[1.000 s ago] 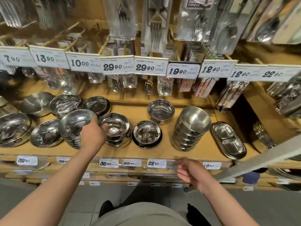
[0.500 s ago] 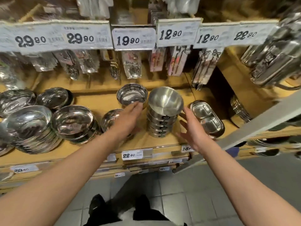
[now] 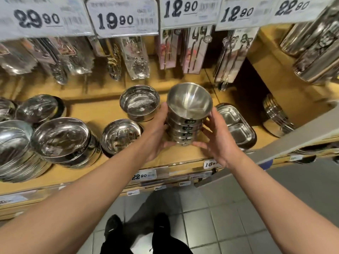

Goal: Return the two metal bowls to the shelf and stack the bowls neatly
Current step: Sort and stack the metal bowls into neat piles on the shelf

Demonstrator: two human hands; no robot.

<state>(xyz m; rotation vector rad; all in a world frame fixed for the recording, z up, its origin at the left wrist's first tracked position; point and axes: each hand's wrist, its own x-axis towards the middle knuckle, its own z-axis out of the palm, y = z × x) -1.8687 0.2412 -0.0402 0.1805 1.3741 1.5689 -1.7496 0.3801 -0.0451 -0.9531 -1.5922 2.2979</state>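
My left hand (image 3: 156,132) and right hand (image 3: 218,138) clasp opposite sides of the stack of nested brushed-steel bowls (image 3: 187,114) (it seems to sit on the yellow shelf (image 3: 102,110)), just left of the two-compartment steel tray (image 3: 236,125).

Bowl stack (image 3: 187,123) on shelf (image 3: 102,110) btwn two hands; divided tray (image 3: 236,125) right, shallow bowl (image 3: 139,102) behind-left.
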